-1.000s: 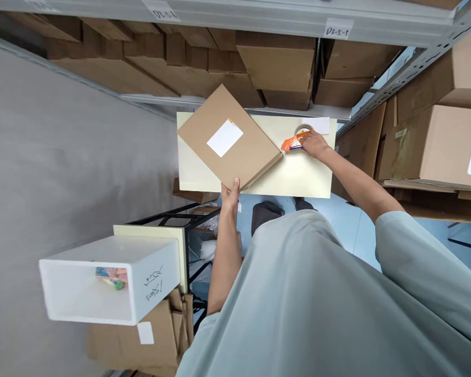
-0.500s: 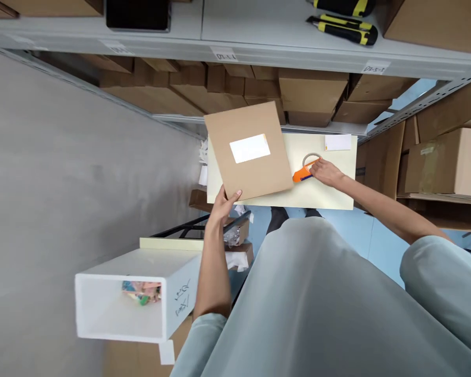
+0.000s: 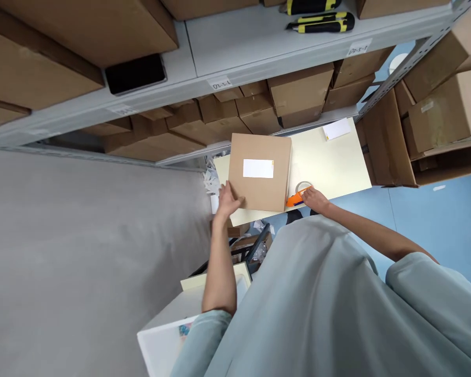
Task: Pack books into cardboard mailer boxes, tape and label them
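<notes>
A flat cardboard box (image 3: 245, 196) with a white label (image 3: 258, 168) on its top lies on the cream tabletop (image 3: 329, 162). My left hand (image 3: 226, 201) grips the box by its lower left corner, thumb over the top face and fingers along the left side. My right hand (image 3: 314, 200) is closed around an orange tape dispenser (image 3: 294, 200) with a roll of tape on it. The dispenser's front end is close to the box's lower right corner; I cannot tell if they touch. A stack of white labels (image 3: 336, 129) lies at the table's far right.
Beyond the table stands a metal shelf (image 3: 267, 70) filled with cardboard boxes, with utility knives (image 3: 322, 23) and a black phone-like slab (image 3: 135, 74) on top. Large cartons (image 3: 435, 120) stand at right. A white bin (image 3: 160, 343) is at lower left, beside a grey wall (image 3: 82, 251).
The box has turned from a diamond angle to nearly square with the view and come down onto the table. My left hand moved to its left corner. The tape dispenser stayed by the box's right corner.
</notes>
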Action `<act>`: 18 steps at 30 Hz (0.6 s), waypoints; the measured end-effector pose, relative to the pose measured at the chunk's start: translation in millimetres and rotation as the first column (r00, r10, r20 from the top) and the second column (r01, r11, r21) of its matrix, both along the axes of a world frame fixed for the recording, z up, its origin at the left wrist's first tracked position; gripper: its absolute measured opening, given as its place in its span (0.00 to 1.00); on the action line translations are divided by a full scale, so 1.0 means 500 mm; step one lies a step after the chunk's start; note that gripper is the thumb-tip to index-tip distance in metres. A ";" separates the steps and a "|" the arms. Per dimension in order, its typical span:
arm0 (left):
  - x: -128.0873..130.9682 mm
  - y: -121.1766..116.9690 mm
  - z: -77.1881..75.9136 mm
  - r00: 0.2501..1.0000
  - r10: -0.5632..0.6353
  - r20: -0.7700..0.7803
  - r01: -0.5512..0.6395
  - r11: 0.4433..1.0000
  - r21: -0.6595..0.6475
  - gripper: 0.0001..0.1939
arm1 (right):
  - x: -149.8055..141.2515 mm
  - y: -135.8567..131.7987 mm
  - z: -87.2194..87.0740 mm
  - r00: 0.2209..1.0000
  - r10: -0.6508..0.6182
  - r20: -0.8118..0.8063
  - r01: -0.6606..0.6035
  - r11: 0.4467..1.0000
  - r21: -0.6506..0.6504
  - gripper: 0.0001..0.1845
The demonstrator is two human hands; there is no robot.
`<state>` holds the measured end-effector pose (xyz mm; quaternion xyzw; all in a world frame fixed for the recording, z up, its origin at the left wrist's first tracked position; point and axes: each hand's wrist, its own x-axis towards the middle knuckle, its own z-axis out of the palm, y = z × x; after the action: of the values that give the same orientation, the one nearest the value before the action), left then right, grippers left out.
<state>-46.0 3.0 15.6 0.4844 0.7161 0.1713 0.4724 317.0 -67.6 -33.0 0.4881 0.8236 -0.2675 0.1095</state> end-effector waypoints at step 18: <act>0.443 -0.038 -0.077 0.807 -0.174 -0.565 0.302 0.943 0.142 0.34 | 0.063 0.012 -0.081 0.988 0.077 -0.135 -0.087 0.994 -0.071 0.19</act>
<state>175.4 -15.8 -22.9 0.6496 0.7295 0.0455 0.2093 348.4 -61.6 -73.4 0.4303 0.8376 -0.3260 0.0842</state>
